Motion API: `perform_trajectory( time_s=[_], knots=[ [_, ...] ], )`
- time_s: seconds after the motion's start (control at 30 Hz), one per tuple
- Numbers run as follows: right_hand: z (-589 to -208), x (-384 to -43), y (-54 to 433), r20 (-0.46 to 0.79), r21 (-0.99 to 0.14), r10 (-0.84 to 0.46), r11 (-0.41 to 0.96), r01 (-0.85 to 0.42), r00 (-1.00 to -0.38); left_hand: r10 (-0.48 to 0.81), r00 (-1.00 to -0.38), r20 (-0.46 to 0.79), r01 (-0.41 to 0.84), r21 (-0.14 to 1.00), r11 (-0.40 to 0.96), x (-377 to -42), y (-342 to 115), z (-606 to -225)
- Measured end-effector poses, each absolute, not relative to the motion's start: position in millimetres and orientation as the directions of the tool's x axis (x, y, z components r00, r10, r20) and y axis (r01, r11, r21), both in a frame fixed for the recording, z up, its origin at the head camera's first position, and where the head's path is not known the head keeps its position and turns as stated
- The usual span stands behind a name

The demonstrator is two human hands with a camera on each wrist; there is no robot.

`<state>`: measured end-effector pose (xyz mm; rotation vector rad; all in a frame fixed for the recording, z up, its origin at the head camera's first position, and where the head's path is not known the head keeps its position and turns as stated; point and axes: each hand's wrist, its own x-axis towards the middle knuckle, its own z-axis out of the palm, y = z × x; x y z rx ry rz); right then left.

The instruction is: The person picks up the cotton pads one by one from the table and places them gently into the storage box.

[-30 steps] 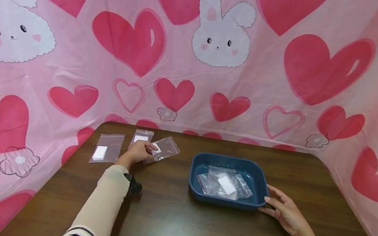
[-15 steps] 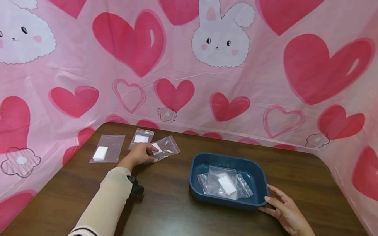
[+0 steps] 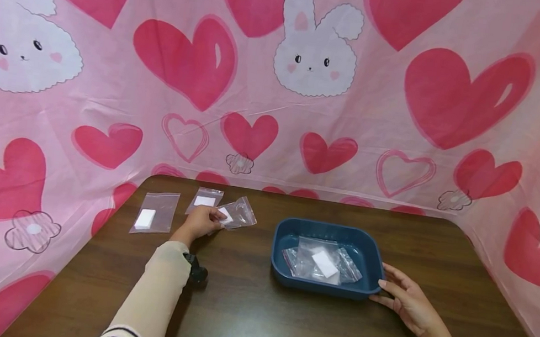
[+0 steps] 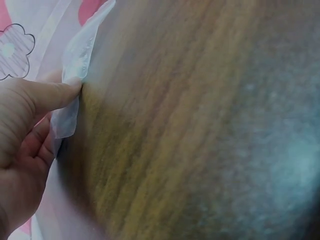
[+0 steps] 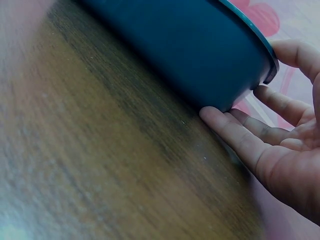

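Note:
My left hand (image 3: 202, 222) pinches a clear zip bag (image 3: 243, 214) with a white piece inside, on the far left of the table. In the left wrist view, thumb and fingers hold the crumpled bag edge (image 4: 75, 62). At the right end of a blue plastic container (image 3: 323, 290), my right hand (image 3: 407, 301) holds its rim and outer wall; the right wrist view shows fingertips against the wall and base (image 5: 170, 55). Inside the container lie several clear bags, the top one holding a white block (image 3: 324, 263).
Two more zip bags lie near my left hand: one (image 3: 166, 218) with a white block at its left, another (image 3: 212, 194) with a white piece just behind. The brown wooden table (image 3: 242, 321) ends at a pink cloth (image 3: 306, 111) with hearts and rabbits.
My left hand has gripped the zip bag, which has crumpled and lifted at its near edge. The bag behind it has shifted slightly. The right hand and the container stay in place.

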<state>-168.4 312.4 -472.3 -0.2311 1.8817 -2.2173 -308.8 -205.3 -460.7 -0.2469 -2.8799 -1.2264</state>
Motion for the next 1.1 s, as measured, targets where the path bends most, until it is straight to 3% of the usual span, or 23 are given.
perform_trajectory(
  time_s=[0.43,1.1],
  knots=[
    [-470.3,-169.4,311.5,-0.045,-0.991,-0.252,-0.114,0.076,-0.967,0.112,-0.987,0.114,0.16,0.7,0.696,-307.2,-203.2,-463.0],
    [-471.4,-167.3,311.7,0.02,-0.981,-0.312,-0.191,0.042,-0.95,0.131,-0.985,0.115,0.171,0.771,0.614,-299.8,-202.9,-460.7]
  ],
)
